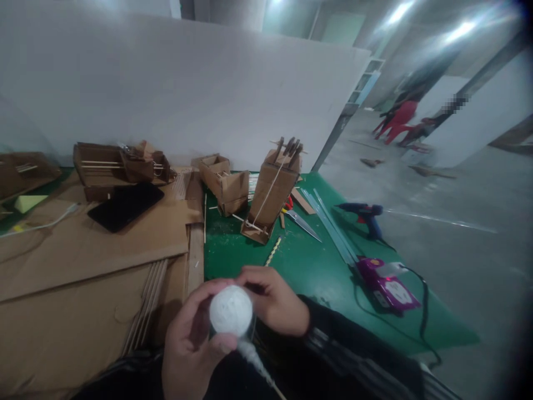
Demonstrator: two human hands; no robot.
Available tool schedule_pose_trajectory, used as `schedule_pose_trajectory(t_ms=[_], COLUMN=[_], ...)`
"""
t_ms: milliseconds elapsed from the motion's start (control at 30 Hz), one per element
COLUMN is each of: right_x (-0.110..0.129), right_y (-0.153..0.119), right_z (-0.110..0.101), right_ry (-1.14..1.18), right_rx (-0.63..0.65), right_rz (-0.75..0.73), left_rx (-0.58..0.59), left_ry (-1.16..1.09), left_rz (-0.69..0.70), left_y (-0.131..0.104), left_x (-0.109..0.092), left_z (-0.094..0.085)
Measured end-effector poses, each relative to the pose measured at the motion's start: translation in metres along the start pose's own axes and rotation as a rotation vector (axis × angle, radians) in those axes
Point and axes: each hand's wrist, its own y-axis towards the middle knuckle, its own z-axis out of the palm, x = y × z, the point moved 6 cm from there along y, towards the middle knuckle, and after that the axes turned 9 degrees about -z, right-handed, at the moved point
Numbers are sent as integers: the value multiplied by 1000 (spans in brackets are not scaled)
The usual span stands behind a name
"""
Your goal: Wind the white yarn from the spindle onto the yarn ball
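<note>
Here, the left hand holds a round white object.

Black sleeves, pale stripes, bare hands

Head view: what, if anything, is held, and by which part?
The left hand holds the white ball around its left and near sides. The right hand is close beside it; whether it grips anything cannot be told.
</note>
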Motion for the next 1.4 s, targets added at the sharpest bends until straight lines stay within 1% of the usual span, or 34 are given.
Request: schedule_pose_trajectory(t_ms=[67, 133, 233, 300, 367, 467, 533, 567, 667, 733, 833, 933, 1000, 1067, 1133, 1200, 1300, 1400], right_x=[8, 22, 45, 60, 72, 83, 84, 82, 73, 64, 43, 18, 6, 1, 3, 10, 26, 47], right_y=[-8, -15, -22, -23, -20, -13, -8, -5, 5, 11, 18, 19, 15, 9, 2, -6, -17, -23], right_z=[11, 20, 22, 14, 4, -7, -14, -18, -28, -31, -32, -25, -16, -6, 2, 9, 17, 17], right_ry=[-32, -65, -116, -163, -217, -293, -333, -340, -294, -228, -135, -60, -40, -46, -79, -126, -172, -214], right_rx=[53, 112, 125, 96, 85, 167, 206, 200, 131, 83, 2, -72, -83, -76, -53, 2, 79, 93], right_rz=[-12, -38, -74, -95, -140, -264, -338, -365, -418, -421, -353, -215, -143, -112, -99, -93, -106, -137], left_rx=[-54, -62, -63, -22, 53, 192, 265, 270, 200, 158, 123, 46, 16, 10, -2, -9, -45, -52], left_ry=[49, 150, 273, 316, 338, 333, 291, 257, 121, 51, 29, 22, 22, 44, 86, 169, 317, 392], left_rz=[44, 96, 134, 129, 100, 31, -18, -44, -114, -125, -72, 9, 45, 58, 66, 99, 165, 166], left_y=[-1, 0, 2, 3, 3, 3, 1, 1, -1, -2, -6, -8, -9, -9, -7, -4, 0, 3], left_x=[-3, -6, -7, -6, -5, -2, -1, 0, 4, 5, 2, -5, -9, -10, -9, -8, -6, -3], left_z=[-2, -4, -7, -6, -2, 7, 12, 13, 10, 9, 10, 12, 14, 14, 12, 7, -3, -9])
